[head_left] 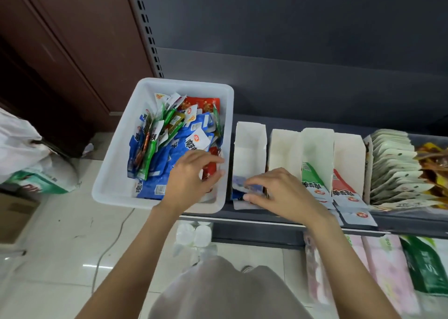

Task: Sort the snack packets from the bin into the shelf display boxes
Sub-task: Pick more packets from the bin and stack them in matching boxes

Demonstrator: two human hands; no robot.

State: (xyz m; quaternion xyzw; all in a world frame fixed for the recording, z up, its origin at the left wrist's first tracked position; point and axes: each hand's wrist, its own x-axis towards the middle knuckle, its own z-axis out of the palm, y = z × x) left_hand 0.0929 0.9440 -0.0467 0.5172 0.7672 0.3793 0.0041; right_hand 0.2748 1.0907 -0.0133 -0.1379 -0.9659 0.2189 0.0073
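The placing step looks in hand: the right hand [278,190] pinches blue snack packets [252,188] into the leftmost white display box [249,139], just right of the white bin [116,163], where the left hand [191,175], fingers loosely curled, reaches a red packet [210,169], probably next to be gripped.

Open-topped bin [116,149] and leftmost display box [249,144]; tall cardboard dividers [286,149] beyond.
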